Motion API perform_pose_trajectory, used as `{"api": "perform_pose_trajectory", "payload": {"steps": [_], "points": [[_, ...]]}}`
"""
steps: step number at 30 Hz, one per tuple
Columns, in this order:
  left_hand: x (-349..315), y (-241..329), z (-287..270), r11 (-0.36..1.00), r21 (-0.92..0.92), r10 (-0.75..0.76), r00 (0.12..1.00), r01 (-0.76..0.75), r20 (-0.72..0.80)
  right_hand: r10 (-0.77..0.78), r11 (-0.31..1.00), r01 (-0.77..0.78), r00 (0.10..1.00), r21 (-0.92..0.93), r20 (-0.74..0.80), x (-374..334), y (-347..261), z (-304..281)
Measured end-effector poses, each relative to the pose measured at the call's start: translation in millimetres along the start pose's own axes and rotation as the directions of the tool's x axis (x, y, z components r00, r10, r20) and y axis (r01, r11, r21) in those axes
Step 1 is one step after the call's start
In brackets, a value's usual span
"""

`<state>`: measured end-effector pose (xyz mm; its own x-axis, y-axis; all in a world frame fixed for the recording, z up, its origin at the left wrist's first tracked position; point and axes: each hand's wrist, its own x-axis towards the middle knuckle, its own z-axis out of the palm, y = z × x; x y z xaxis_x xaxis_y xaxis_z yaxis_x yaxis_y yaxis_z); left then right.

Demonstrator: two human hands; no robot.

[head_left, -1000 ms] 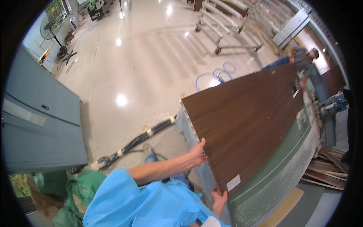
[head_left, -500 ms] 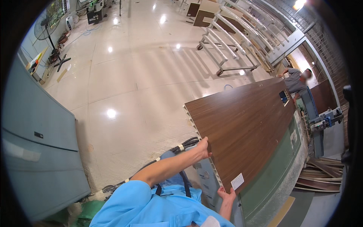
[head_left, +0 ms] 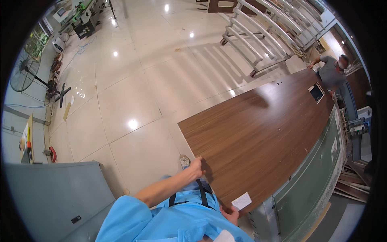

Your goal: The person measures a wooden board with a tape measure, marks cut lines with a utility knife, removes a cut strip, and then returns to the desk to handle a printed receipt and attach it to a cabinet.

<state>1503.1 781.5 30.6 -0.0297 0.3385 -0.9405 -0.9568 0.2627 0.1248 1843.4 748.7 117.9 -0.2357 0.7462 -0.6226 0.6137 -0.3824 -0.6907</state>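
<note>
A long brown wood-grain door panel (head_left: 258, 129) stretches from me toward the far right. My left hand (head_left: 196, 168) is closed on its near end, partway along the edge. At the near right corner my right hand (head_left: 230, 215) grips the same end, next to a white paper label (head_left: 242, 201) on the surface. Toward the far end is a rectangular cutout (head_left: 316, 92). A co-worker (head_left: 332, 70) in a grey shirt stands at that end with a hand on the panel.
A green-topped machine table (head_left: 310, 173) runs along the panel's right side. Beyond the panel stands a wheeled rack (head_left: 258, 36) of pale tubes. At lower left is a grey-blue cabinet (head_left: 60, 193); a standing fan (head_left: 30, 76) is further back. Wood strips (head_left: 354, 181) lie at right.
The panel has shifted left and away from the green table, showing more of the table's near end. Both my hands moved left with it, and the co-worker still holds the far end.
</note>
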Motion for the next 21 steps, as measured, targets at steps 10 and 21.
{"api": "perform_pose_trajectory", "payload": {"steps": [10, 21], "points": [[5.8, 222.3, -97.4, 0.992, 0.114, -0.037, 0.990, 0.052, -0.137, 0.268, 0.737, -0.254, 0.961, 0.626, 0.075, 61.6, -17.6, 246.0], [23.8, 570.8, -180.9, 0.969, 0.154, -0.206, 0.975, 0.193, 0.078, 0.386, -0.501, -0.124, 0.854, 0.857, 0.350, 166.9, -143.3, 525.8]]}}
